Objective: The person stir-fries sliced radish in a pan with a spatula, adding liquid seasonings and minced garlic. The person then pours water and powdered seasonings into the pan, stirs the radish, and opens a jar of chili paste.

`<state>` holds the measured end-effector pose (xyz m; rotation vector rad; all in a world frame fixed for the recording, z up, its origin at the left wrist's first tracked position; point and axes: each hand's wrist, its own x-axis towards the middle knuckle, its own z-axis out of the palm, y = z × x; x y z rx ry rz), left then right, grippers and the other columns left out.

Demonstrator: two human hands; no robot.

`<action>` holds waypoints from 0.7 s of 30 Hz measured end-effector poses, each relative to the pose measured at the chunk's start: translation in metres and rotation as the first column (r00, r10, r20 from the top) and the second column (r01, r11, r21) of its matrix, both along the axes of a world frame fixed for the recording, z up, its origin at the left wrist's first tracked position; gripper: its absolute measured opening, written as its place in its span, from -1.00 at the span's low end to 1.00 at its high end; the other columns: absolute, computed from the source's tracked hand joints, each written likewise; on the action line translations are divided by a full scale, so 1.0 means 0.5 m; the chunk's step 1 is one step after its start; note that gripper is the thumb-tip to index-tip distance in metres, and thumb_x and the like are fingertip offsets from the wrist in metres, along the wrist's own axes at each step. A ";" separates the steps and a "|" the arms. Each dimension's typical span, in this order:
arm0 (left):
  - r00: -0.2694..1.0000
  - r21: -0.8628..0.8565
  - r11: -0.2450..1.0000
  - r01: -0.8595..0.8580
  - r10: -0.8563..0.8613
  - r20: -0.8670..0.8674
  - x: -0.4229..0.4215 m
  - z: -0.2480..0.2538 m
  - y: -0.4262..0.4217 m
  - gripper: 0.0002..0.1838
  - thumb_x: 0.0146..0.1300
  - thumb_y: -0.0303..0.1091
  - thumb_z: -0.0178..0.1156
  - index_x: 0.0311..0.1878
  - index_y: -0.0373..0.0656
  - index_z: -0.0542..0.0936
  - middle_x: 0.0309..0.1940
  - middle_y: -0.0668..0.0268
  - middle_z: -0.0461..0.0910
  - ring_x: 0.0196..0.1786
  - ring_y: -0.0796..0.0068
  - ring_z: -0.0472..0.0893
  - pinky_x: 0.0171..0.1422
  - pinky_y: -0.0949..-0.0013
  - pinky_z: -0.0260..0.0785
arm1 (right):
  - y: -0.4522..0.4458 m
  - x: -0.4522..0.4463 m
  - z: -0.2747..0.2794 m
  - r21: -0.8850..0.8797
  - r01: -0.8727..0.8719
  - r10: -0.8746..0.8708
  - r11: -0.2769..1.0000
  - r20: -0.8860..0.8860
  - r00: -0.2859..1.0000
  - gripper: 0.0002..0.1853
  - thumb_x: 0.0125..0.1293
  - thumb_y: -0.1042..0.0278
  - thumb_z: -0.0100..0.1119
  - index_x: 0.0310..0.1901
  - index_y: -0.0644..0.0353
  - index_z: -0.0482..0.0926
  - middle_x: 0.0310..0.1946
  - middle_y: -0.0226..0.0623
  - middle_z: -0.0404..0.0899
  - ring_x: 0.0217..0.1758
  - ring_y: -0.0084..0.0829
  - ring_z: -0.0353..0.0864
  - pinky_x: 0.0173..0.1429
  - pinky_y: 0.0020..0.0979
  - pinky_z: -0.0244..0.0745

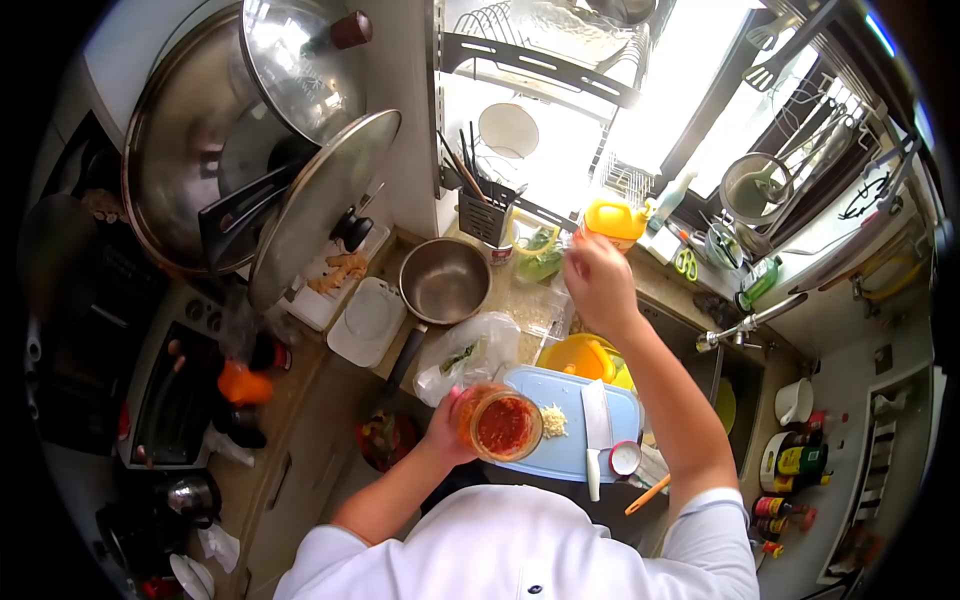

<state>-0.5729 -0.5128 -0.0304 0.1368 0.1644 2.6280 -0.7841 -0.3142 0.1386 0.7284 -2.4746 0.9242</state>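
My left hand (455, 428) is wrapped round an open glass jar (505, 425) of chunky red sauce, tilted toward me over the left part of a blue cutting board (550, 380). My right hand (600, 285) is stretched forward, fingers curled, overlapping the lower part of a yellow bottle (613, 222) by the window. What those fingers hold, if anything, is hidden. Chopped pale garlic (553, 421) lies on the board beside the jar. Right of it rests a cleaver (596, 420) with a white handle, and a red-rimmed round lid (625, 458) sits at the board's corner.
A steel saucepan (445, 281) and a clear plastic bag (470, 350) stand left of the board. Behind it is a yellow basin (585, 356). The sink (745, 385) with its faucet (750, 322) lies right. Large pan lids (325, 205) lean at left.
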 end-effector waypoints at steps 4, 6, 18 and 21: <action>0.998 -0.015 0.998 -0.060 0.060 0.009 0.035 0.006 -0.034 -0.13 0.47 0.38 -0.05 0.52 -0.18 0.35 0.46 0.03 0.44 0.50 0.04 0.44 0.59 -0.15 0.26 | -0.128 -0.166 0.028 -0.097 0.090 -0.099 0.991 -0.091 0.991 -0.79 0.28 0.26 0.35 -0.22 0.22 0.78 -0.28 -0.16 0.69 -0.27 -0.18 0.66 -0.06 -0.24 0.56; 0.994 -0.045 0.993 -0.105 0.106 0.019 0.047 -0.010 -0.050 -0.13 0.46 0.37 -0.03 0.53 -0.20 0.34 0.46 0.02 0.44 0.49 0.01 0.45 0.58 -0.17 0.27 | -0.157 -0.234 0.043 -0.083 0.103 -0.085 0.991 0.199 0.976 -0.74 0.27 0.17 0.37 -0.20 0.19 0.80 -0.30 -0.20 0.76 -0.22 -0.18 0.75 -0.01 -0.22 0.62; 0.976 -0.110 0.978 -0.180 0.191 0.100 0.061 0.019 -0.084 -0.11 0.42 0.44 -0.03 0.45 -0.21 0.43 0.38 0.07 0.51 0.41 0.02 0.52 0.49 -0.10 0.38 | -0.179 -0.294 0.069 0.075 0.136 -0.156 0.988 0.477 0.865 -0.54 0.17 -0.04 0.51 -0.19 0.28 0.80 -0.37 -0.15 0.79 -0.29 -0.30 0.77 -0.04 -0.25 0.66; 0.977 -0.095 0.979 -0.179 0.188 0.096 0.058 0.025 -0.090 -0.11 0.43 0.44 -0.03 0.46 -0.20 0.42 0.39 0.08 0.51 0.41 0.02 0.52 0.49 -0.10 0.39 | -0.207 -0.299 0.056 0.034 -0.009 -0.002 0.999 0.307 0.952 -0.58 0.13 0.01 0.50 -0.21 0.26 0.80 -0.30 -0.10 0.81 -0.17 -0.14 0.79 0.09 -0.18 0.64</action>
